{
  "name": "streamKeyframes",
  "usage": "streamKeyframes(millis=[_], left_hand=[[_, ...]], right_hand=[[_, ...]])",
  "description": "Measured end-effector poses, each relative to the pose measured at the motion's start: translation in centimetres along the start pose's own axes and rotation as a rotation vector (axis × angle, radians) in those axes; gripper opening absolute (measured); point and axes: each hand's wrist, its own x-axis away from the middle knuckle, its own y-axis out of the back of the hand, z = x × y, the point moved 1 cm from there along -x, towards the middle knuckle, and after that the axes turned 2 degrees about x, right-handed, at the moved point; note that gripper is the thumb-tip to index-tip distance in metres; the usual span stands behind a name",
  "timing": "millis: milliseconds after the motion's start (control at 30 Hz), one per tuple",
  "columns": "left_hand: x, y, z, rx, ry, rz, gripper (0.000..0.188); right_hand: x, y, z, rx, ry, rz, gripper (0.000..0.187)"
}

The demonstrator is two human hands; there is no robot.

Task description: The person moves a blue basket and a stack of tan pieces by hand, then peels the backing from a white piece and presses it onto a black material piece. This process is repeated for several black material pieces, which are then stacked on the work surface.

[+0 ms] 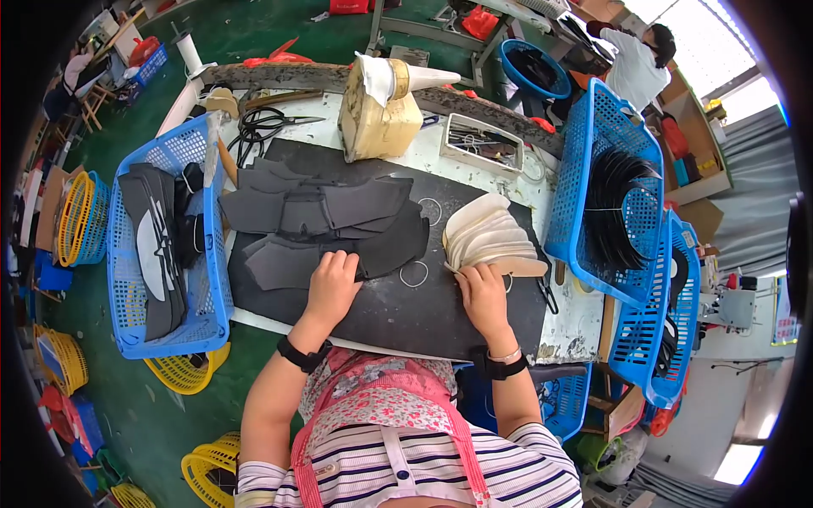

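Observation:
Near the middle of the black work mat (381,317), my left hand (334,288) has its fingers curled together at the lower edge of a black padded cut piece (292,264). More black pieces (305,207) lie overlapped just beyond it. To the right, my right hand (481,296) pinches the lower edge of a fanned stack of cream curved pieces (491,237). The fingertips of both hands are partly hidden, so the exact hold is hard to see.
A blue basket with black pieces (123,288) stands at the left, another (559,212) at the right. Behind the mat are a yellowed container with a cone nozzle (381,118), black scissors (262,127) and a tool tray (483,144). A person (639,72) sits at far right.

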Motion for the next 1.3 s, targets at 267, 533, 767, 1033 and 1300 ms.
streamKeyframes(millis=[267, 533, 767, 1033, 1300], left_hand=[[0.9, 1.2, -1.6, -0.077, -0.215, -0.207, 0.029], [1.7, 1.6, -1.8, 0.117, -0.264, -0.114, 0.02], [7.1, -1.0, -8.4, 0.077, -0.282, 0.093, 0.02], [7.8, -2.3, -10.3, 1.087, 0.191, 0.377, 0.016], [8.6, -4.1, -10.5, 1.28, 0.243, 0.345, 0.012]], right_hand=[[1.2, 2.1, 2.0, -0.14, -0.058, -0.17, 0.017], [3.2, 4.5, 3.2, -0.198, -0.059, -0.332, 0.019], [5.0, 5.0, 4.6, -0.193, 0.019, -0.364, 0.029], [9.2, 2.2, 7.9, -0.346, 0.059, -0.18, 0.035], [9.2, 3.4, 8.2, -0.561, -0.119, -0.046, 0.025]])
